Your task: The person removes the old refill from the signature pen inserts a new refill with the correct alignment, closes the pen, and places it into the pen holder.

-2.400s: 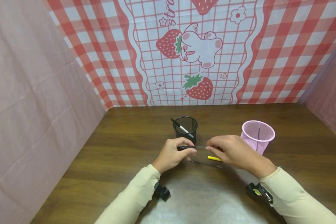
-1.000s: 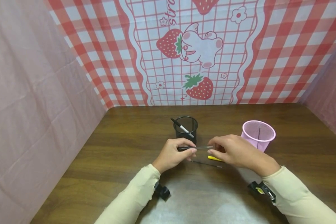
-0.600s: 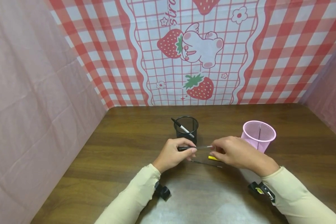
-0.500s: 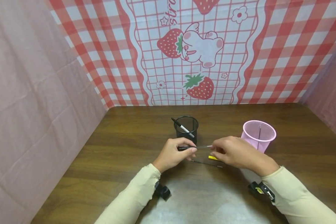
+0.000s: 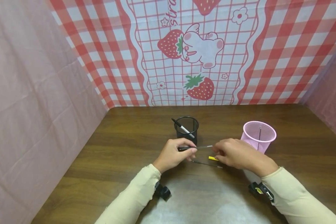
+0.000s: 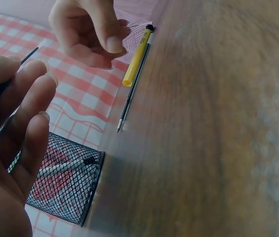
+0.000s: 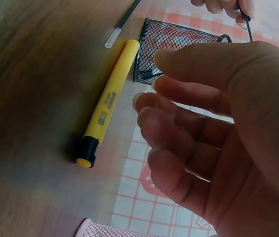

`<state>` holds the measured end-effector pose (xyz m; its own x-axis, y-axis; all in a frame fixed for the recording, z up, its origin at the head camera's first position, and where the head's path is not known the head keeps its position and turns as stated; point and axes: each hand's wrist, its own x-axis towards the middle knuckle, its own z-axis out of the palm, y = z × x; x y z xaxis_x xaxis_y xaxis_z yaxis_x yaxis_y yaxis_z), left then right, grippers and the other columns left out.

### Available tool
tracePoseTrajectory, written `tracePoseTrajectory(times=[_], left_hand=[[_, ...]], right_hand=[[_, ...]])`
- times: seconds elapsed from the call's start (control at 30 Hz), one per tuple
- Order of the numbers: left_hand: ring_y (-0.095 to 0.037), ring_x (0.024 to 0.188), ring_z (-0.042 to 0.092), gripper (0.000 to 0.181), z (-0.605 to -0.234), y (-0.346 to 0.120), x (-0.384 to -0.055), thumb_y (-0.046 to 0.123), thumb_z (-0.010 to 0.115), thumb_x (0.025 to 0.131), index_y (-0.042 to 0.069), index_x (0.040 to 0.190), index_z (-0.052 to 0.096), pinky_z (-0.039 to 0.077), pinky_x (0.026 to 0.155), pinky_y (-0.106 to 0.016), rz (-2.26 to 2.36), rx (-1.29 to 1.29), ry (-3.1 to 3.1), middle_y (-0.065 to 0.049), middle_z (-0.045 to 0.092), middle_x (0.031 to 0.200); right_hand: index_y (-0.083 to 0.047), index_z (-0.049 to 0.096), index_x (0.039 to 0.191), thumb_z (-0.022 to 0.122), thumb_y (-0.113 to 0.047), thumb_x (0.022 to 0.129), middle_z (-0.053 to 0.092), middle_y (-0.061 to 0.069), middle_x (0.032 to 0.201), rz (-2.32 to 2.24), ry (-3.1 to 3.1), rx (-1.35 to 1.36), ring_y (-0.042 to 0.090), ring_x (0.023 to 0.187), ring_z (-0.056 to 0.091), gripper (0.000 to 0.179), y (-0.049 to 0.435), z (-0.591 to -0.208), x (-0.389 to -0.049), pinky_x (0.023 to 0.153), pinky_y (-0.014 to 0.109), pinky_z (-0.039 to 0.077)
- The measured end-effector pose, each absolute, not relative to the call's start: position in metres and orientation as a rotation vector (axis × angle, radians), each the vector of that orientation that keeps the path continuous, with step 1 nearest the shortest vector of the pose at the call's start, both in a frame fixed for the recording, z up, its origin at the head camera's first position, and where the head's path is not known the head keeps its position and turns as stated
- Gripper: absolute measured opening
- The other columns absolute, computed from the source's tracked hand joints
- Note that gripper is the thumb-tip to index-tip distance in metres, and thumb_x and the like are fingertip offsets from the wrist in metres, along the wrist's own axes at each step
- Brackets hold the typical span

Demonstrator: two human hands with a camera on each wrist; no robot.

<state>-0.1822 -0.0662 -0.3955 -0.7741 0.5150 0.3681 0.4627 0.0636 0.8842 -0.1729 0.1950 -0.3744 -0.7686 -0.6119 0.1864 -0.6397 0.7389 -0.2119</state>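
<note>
My left hand point(image 5: 175, 154) pinches a slim black pen section point(image 5: 185, 148) between thumb and fingers. From it a thin refill point(image 5: 203, 147) sticks out to the right. Just beyond the refill's pale end is my right hand point(image 5: 239, 154), its fingers loosely bent around nothing, as the right wrist view shows. Below that hand a yellow pen barrel point(image 7: 110, 94) with a black and yellow end lies on the table, partly hidden in the head view. Beside it lies a second refill point(image 6: 135, 81), its metal tip pointing toward the left hand's side.
Behind the left hand stands a black mesh cup point(image 5: 191, 138) with a black-and-white marker point(image 5: 183, 128) leaning in it. A pink mesh cup point(image 5: 253, 141) stands behind the right hand. A checked strawberry cloth point(image 5: 201, 56) hangs at the table's back edge.
My right hand has let go of the held refill's end and drawn slightly right and down. My left hand stays in place with the black pen section.
</note>
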Motion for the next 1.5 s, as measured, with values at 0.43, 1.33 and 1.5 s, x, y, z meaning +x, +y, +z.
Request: tracePoseTrajectory(times=[0.43, 1.33, 1.5], left_hand=[[-0.025, 0.064, 0.071, 0.01, -0.406, -0.067, -0.189, 0.008, 0.072, 0.094, 0.001, 0.102, 0.071, 0.062, 0.061, -0.035, 1.868, 1.072, 2.223, -0.009, 0.073, 0.075], [-0.038, 0.065, 0.07, 0.009, -0.388, -0.067, -0.176, 0.0, 0.069, 0.093, -0.006, 0.101, 0.069, 0.062, 0.062, -0.036, 1.866, 1.071, 2.237, -0.017, 0.071, 0.074], [-0.039, 0.065, 0.07, 0.009, -0.387, -0.066, -0.176, -0.001, 0.069, 0.093, -0.006, 0.101, 0.069, 0.062, 0.062, -0.036, 1.871, 1.061, 2.234, -0.018, 0.071, 0.075]], right_hand=[[-0.026, 0.062, 0.076, 0.081, -0.024, 0.082, 0.05, -0.015, 0.07, 0.297, -2.882, 1.002, 0.004, 0.06, 0.045, 0.02, 0.196, -0.379, -0.173, 0.05, 0.028, 0.04], [-0.025, 0.055, 0.072, 0.074, -0.014, 0.076, 0.047, -0.013, 0.067, 0.348, -2.892, 0.985, 0.005, 0.057, 0.044, 0.023, 0.197, -0.39, -0.175, 0.048, 0.026, 0.038], [-0.025, 0.055, 0.072, 0.074, -0.014, 0.076, 0.047, -0.013, 0.066, 0.352, -2.902, 0.973, 0.006, 0.056, 0.043, 0.022, 0.198, -0.389, -0.175, 0.046, 0.026, 0.037]])
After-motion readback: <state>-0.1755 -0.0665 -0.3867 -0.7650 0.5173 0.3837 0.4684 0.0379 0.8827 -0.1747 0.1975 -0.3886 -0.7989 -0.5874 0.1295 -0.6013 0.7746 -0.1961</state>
